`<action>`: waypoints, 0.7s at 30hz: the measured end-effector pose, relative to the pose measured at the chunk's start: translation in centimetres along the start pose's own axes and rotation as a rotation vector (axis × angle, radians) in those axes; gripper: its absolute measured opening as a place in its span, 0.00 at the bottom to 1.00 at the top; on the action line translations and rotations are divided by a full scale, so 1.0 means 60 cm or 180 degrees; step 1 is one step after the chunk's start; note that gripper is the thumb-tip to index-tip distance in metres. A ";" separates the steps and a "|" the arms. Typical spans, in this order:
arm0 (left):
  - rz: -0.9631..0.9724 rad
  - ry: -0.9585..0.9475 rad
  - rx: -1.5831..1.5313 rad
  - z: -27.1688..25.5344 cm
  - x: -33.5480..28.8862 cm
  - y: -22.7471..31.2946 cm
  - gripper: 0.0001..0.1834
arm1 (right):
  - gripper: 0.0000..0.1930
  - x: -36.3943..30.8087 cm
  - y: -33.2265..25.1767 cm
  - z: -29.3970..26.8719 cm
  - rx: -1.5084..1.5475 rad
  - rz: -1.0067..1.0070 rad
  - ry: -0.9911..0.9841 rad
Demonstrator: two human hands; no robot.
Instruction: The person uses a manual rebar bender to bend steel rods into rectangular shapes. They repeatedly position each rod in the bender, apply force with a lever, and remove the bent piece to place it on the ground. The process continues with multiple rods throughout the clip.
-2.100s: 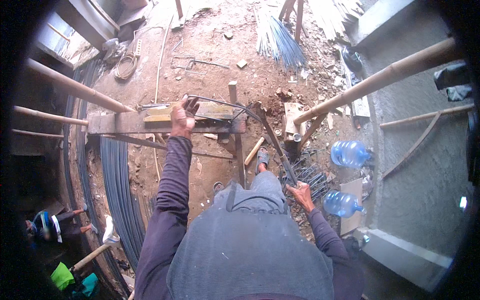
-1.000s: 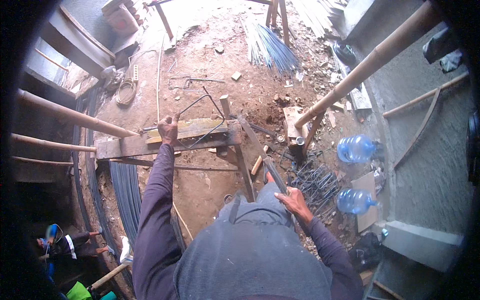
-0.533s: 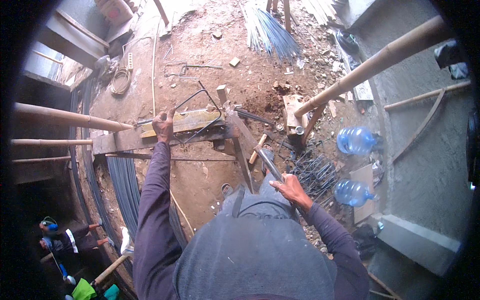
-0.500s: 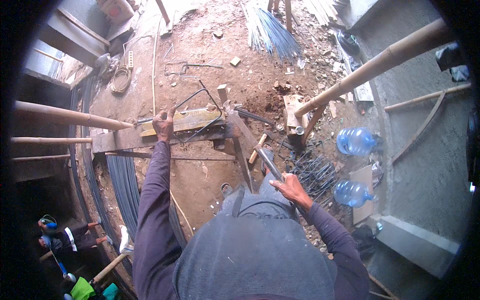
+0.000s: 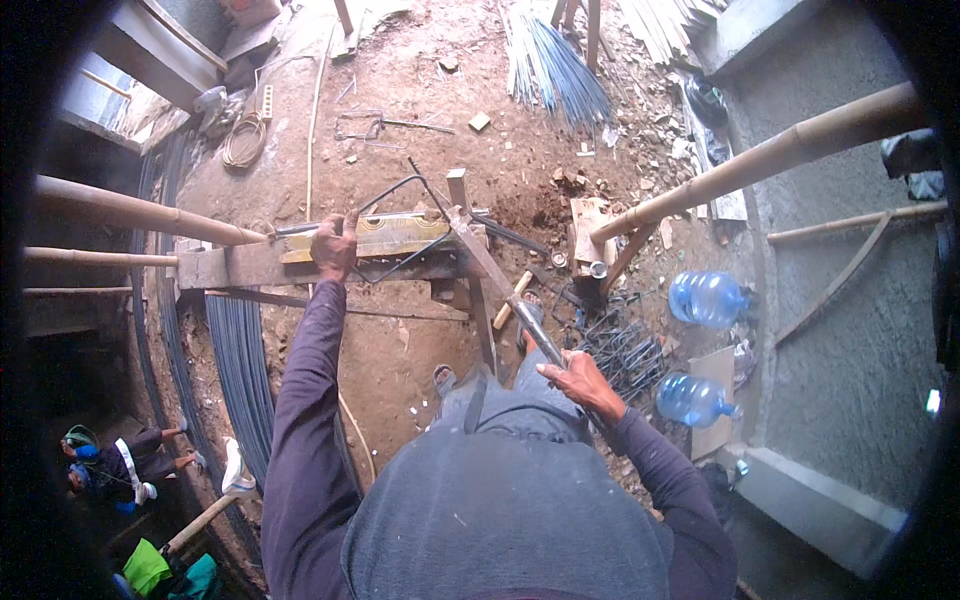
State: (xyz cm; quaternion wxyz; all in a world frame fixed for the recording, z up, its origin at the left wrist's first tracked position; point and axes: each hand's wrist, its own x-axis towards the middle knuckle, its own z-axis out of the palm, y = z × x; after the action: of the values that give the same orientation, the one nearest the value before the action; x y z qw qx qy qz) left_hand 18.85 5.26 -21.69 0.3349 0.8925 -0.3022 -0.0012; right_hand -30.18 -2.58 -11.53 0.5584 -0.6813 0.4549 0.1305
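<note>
At centre frame the left hand (image 5: 334, 246) presses a bent steel rod (image 5: 400, 190) onto a wooden table (image 5: 240, 265), while the right hand (image 5: 582, 380) grips a long metal lever (image 5: 500, 285). Right of it, two blue water bottles (image 5: 708, 298) lie on the dirt ground (image 5: 420, 90) beside a bamboo pole (image 5: 780, 155).

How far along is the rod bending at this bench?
Done: a heap of bent rods lies on the ground by two water bottles. In hand: the left hand pins a partly bent rod on the wooden bench, the right hand grips the bending lever. Left: straight rods lie piled beyond.
</note>
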 end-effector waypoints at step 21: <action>0.0065 -0.0599 0.0410 0.023 0.054 0.076 0.25 | 0.27 0.047 0.083 0.039 0.0012 0.0047 0.0312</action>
State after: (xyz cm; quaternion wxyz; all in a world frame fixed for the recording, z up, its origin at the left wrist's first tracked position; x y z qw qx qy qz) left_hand 18.75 -0.01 -19.36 0.2470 0.9049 -0.3409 -0.0622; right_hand -31.63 -1.67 -17.45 0.5357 -0.6825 0.4870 0.1002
